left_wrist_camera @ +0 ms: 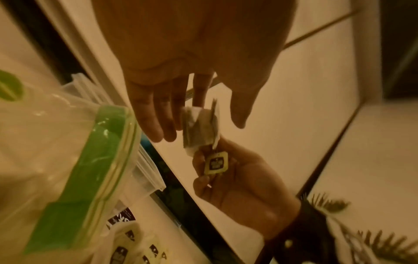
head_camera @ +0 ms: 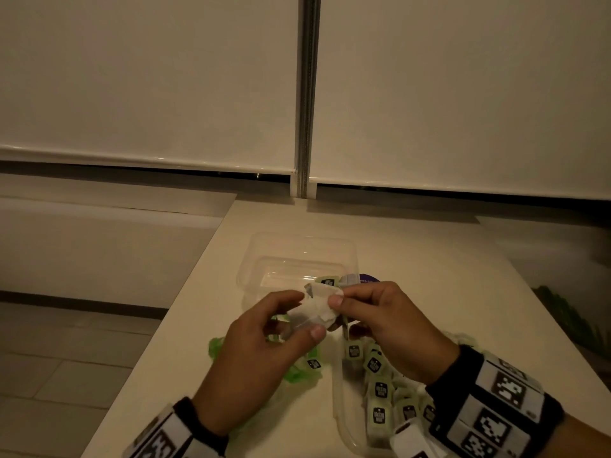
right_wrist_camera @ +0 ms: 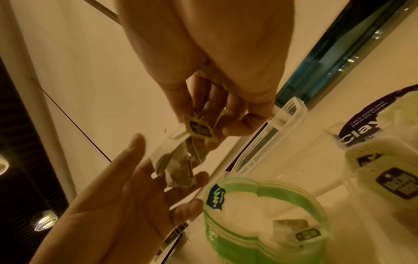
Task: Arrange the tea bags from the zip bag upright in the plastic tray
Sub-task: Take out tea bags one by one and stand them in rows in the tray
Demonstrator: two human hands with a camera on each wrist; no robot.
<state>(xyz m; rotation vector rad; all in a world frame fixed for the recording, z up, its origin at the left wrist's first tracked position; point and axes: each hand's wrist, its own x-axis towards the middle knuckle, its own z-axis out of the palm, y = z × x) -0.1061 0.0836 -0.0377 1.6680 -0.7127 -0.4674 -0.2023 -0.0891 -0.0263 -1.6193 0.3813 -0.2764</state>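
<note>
- Both hands are closed on one tea bag (head_camera: 318, 310), which is held in the air above the table (head_camera: 429, 259). The right hand (head_camera: 393, 328) pinches its upper end with thumb and forefinger, close to the green paper tag (left_wrist_camera: 216, 163). The left hand (head_camera: 261, 352) supports the lower part of the pouch between its thumb and fingers.
- The long axis of the held bag runs from the left hand up to the right hand, tilted and not yet upright. In the wrist views the pouch looks a little folded or crumpled.
- Two clear containers are seen. One clear tub (head_camera: 297, 262) stands just behind the hands and looks nearly empty, though its inside is partly hidden by the bag. A second, the plastic tray (head_camera: 340, 408), lies under the right wrist, and many tea bags (head_camera: 380, 391) with tags up are seen in it.
- The zip bag (head_camera: 297, 375), with a green closure, lies on the table under the left hand. At least one more bag is seen inside it in the right wrist view.
- It is judged that the bag is being straightened before it is placed. The filled tray lies towards the person and to the right of the grip, so the right hand is nearer to it. For the coming move the bag must probably be turned tag up and lowered beside the row.
</note>
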